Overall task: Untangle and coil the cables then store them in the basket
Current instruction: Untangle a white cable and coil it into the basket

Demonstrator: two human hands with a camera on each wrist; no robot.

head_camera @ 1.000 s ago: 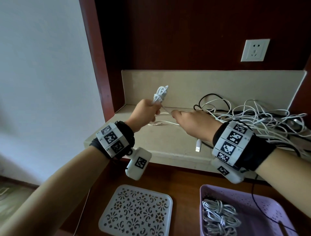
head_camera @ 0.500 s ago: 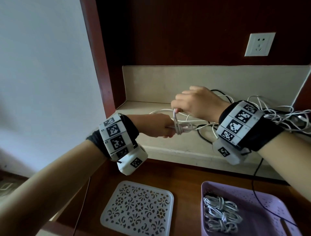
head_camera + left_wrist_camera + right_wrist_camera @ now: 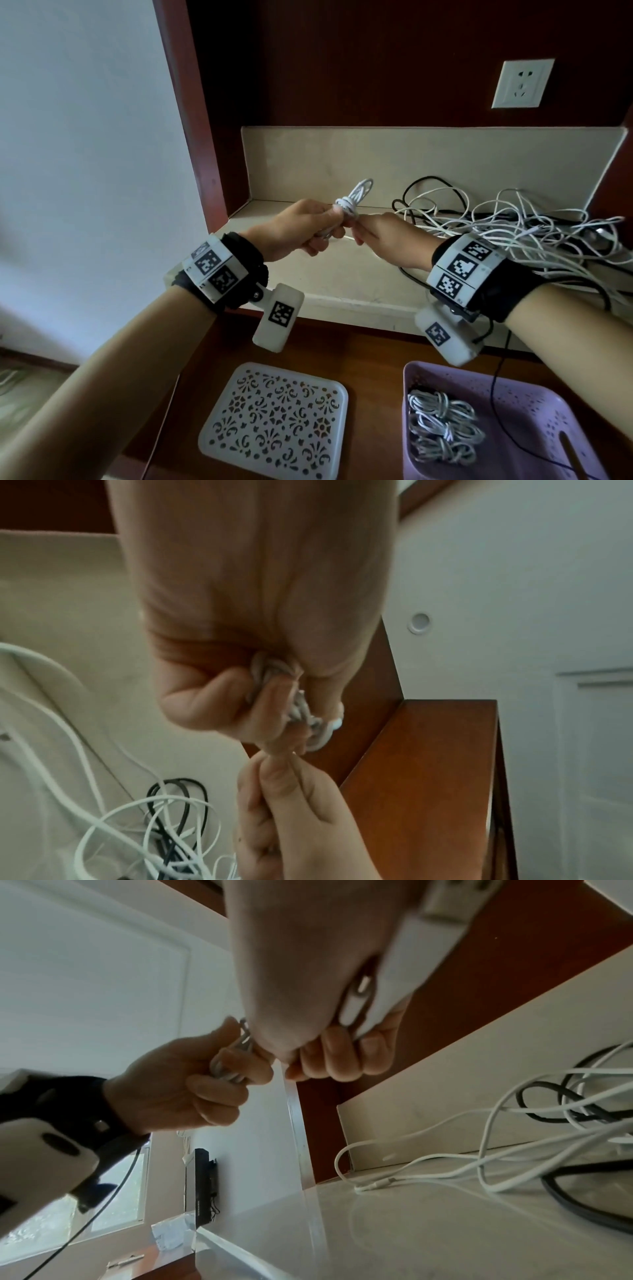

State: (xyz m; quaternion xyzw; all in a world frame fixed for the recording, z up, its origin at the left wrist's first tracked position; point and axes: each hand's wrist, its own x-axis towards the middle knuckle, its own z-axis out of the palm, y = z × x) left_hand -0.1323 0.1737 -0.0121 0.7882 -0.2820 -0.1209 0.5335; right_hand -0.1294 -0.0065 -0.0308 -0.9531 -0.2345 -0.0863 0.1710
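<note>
My left hand grips a coiled white cable above the left end of the beige shelf; a loop sticks up past the thumb. In the left wrist view the coil is bunched between the curled fingers. My right hand meets it from the right and pinches the cable's wrapped end; in the right wrist view the curled fingers also hold a white plug. A tangle of white and black cables lies on the shelf to the right. The purple basket holds several coiled white cables.
A white patterned lid lies on the wooden desk left of the basket. A wall socket sits above the shelf on the dark wood back panel. A thin black wire crosses the basket.
Both hands and the coil rose and moved left from low over the shelf edge. The coil now points up and back, and my right hand dropped beside the left to pinch the end.
</note>
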